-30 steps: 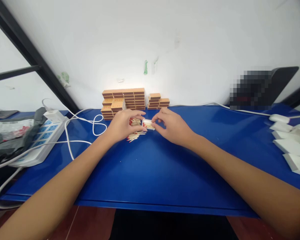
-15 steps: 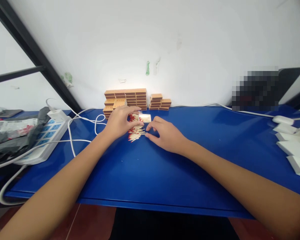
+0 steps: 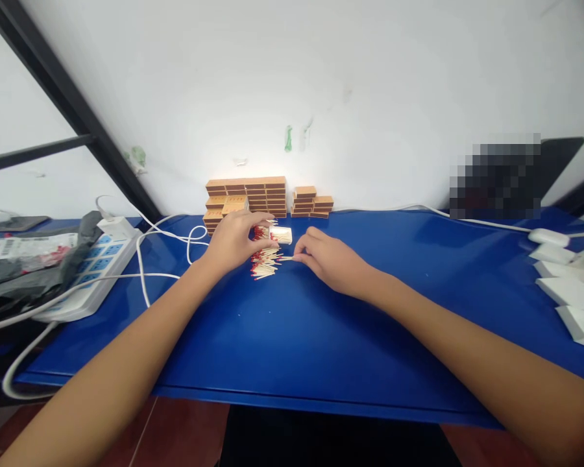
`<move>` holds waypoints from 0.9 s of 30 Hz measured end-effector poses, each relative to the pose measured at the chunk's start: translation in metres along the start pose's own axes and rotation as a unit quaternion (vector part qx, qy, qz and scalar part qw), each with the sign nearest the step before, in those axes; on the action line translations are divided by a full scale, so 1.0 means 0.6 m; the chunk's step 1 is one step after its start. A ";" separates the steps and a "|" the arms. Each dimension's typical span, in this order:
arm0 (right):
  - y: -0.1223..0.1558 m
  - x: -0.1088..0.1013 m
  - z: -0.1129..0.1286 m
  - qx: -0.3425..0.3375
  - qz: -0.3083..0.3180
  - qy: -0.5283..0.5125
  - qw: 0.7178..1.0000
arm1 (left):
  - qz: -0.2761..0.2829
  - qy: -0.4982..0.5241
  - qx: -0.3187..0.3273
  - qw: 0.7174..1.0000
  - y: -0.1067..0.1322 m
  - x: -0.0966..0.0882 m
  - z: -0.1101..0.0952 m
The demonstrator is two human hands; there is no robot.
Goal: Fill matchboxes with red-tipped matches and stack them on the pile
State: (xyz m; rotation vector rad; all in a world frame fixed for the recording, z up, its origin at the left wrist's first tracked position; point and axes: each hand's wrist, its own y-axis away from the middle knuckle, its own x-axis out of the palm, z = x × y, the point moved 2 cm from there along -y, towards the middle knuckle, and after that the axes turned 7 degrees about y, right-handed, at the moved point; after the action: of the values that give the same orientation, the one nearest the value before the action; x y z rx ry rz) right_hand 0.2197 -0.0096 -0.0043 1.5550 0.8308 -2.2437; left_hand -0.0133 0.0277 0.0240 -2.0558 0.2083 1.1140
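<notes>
My left hand (image 3: 232, 241) is closed around the near-left end of a small white matchbox tray (image 3: 283, 236), thumb on the near side and fingers on the far side. Several matches lie inside the tray. A loose pile of red-headed matches (image 3: 263, 266) spreads on the table just below the tray, partly covered by my left thumb. To the right of the pile, my right hand (image 3: 335, 261) pinches the plain end of matches (image 3: 287, 259) between thumb and forefinger; how many is too small to tell. Their heads point left towards the pile.
Stacked matchboxes (image 3: 253, 191) stand against the wall, with a smaller stack (image 3: 304, 202) to their right. A power strip (image 3: 102, 266) and white cables (image 3: 139, 259) lie at left. White trays (image 3: 571, 292) sit at the right edge of the blue table (image 3: 292, 350).
My right thumb and forefinger have closed on matches at the pile's right side and moved slightly right with them. My left hand stays at the tray. The view has shifted slightly.
</notes>
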 end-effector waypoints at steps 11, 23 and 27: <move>-0.007 -0.012 -0.013 0.039 -0.100 0.028 0.994 | 0.012 0.099 0.014 0.995 0.007 0.012 -0.046; 0.003 -0.008 0.013 -0.026 -0.121 0.000 0.992 | 0.017 0.028 0.028 0.999 0.001 0.006 -0.027; 0.001 0.017 0.037 -0.038 -0.057 -0.054 0.996 | 0.009 0.003 0.019 1.000 -0.002 -0.001 -0.015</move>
State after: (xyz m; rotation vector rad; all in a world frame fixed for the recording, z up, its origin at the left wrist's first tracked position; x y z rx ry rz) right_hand 0.1993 -0.0227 -0.0082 1.3725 0.9848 -2.3220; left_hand -0.0071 0.0224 0.0280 -2.0266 0.2504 1.1072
